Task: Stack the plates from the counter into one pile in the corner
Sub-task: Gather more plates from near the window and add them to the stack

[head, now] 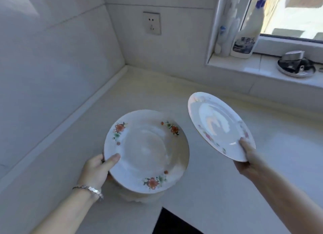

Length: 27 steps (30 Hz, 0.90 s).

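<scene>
My left hand [98,170] grips the near-left rim of a white plate with red flowers [146,151], thumb on top. That plate lies on top of a small pile of plates [138,198], whose lower edges show beneath it, above the pale counter [52,163]. My right hand [248,156] holds a second white plate with a faint floral rim [218,123] by its near edge, tilted and raised above the counter to the right of the pile. The corner of the counter [126,67] lies behind the pile, apart from both plates.
A wall socket [151,22] sits above the corner. On the window sill [244,65] at the right stand two bottles [244,41] and a metal dish with utensils [296,65]. A dark gap [171,221] opens at the counter's front edge.
</scene>
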Available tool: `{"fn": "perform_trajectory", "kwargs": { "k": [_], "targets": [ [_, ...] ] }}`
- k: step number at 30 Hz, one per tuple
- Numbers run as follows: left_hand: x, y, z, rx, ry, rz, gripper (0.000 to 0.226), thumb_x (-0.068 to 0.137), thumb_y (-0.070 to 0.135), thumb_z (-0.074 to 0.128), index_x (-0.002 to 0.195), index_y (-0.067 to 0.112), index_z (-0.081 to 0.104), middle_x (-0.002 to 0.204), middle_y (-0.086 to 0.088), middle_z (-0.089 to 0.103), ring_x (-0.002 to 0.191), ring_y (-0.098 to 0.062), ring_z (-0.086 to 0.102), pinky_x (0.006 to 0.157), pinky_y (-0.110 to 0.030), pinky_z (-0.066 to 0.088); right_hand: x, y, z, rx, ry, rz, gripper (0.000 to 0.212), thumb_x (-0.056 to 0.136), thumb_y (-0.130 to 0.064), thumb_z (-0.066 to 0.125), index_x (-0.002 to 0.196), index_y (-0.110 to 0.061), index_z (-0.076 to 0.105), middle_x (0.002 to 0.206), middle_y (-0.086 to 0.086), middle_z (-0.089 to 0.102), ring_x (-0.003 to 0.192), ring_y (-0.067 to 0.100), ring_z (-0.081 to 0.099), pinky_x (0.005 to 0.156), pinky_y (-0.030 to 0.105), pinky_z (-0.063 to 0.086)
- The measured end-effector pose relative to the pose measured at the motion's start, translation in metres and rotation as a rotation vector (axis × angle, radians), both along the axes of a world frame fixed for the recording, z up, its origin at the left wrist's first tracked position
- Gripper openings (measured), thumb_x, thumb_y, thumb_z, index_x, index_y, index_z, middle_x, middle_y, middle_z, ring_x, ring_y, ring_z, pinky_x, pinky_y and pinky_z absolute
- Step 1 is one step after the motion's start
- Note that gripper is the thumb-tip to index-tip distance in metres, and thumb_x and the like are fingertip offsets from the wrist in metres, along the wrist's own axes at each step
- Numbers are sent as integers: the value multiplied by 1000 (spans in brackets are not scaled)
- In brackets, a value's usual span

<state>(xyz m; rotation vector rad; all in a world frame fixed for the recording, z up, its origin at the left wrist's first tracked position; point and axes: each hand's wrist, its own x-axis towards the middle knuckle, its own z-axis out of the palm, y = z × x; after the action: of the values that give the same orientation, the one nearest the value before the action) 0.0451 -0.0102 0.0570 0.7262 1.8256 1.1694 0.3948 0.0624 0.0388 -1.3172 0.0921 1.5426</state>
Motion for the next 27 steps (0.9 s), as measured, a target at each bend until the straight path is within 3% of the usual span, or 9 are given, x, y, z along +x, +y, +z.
{"fn": "perform_trajectory", "kwargs": {
  "k": [2, 4, 7, 11, 15, 18, 21, 23, 27],
  "targets": [
    [-18, -4, -8, -49, -23, 35, 12, 84, 5, 62, 73, 8, 67, 47, 8, 69, 63, -22, 61, 51, -27, 53, -15, 4, 1, -32, -7, 45, 10, 88, -24, 61, 79, -21, 57, 64, -9, 70, 53, 5, 67, 51, 25, 57],
    [-26, -8, -18, -90, -68, 74, 12, 85, 4, 61, 74, 6, 66, 47, 6, 68, 62, -23, 61, 44, -24, 54, -25, 8, 1, -63, -13, 97, 10, 86, -25, 63, 82, -19, 57, 79, -7, 67, 65, 6, 65, 60, 26, 56],
    [-29, -10, -27, -134, -142, 113, 15, 85, 3, 61, 72, 7, 67, 50, 4, 70, 65, -24, 62, 56, -28, 53, -36, 16, -1, -91, -32, 134, 10, 86, -25, 64, 86, -17, 57, 86, -5, 64, 71, 8, 62, 68, 26, 56],
    [-28, -2, -32, -176, -180, 117, 16, 85, 3, 60, 71, 8, 66, 51, 2, 71, 65, -24, 64, 58, -29, 50, -44, 22, -4, -88, -61, 161, 11, 86, -24, 64, 81, -18, 56, 82, -5, 64, 45, 7, 66, 44, 23, 54],
    [-30, 4, -30, -225, -89, 57, 11, 85, 5, 62, 75, 5, 67, 67, -8, 73, 70, -26, 65, 67, -38, 54, -43, 27, -5, -71, -66, 178, 11, 86, -22, 64, 81, -17, 57, 73, -4, 69, 46, 7, 66, 40, 22, 54],
    [-32, 4, -27, -322, 97, -66, 12, 85, 12, 63, 77, 4, 67, 80, -15, 72, 78, -31, 68, 78, -47, 57, -42, 32, -7, -70, -80, 189, 10, 86, -22, 64, 81, -17, 56, 79, -4, 66, 43, 6, 65, 40, 22, 54],
    [-34, 7, -20, -391, 195, -138, 18, 87, 20, 61, 83, 3, 65, 76, -12, 71, 60, -26, 69, 51, -34, 59, -41, 33, -12, -89, -71, 176, 10, 85, -20, 65, 81, -16, 57, 59, -4, 71, 40, 5, 64, 39, 23, 54],
    [-36, 9, -15, -452, 233, -192, 21, 88, 23, 59, 79, 5, 63, 65, -10, 69, 39, -18, 62, 34, -23, 50, -40, 32, -15, -105, -71, 169, 10, 84, -21, 66, 81, -17, 57, 48, -7, 68, 40, 6, 64, 39, 24, 54],
    [-43, 9, -13, -584, 269, -280, 29, 89, 29, 58, 71, 7, 62, 52, -9, 62, 30, -15, 53, 32, -20, 45, -38, 29, -21, -120, -70, 155, 11, 84, -21, 67, 82, -16, 57, 48, -7, 68, 41, 6, 65, 39, 24, 54]
  ]
}}
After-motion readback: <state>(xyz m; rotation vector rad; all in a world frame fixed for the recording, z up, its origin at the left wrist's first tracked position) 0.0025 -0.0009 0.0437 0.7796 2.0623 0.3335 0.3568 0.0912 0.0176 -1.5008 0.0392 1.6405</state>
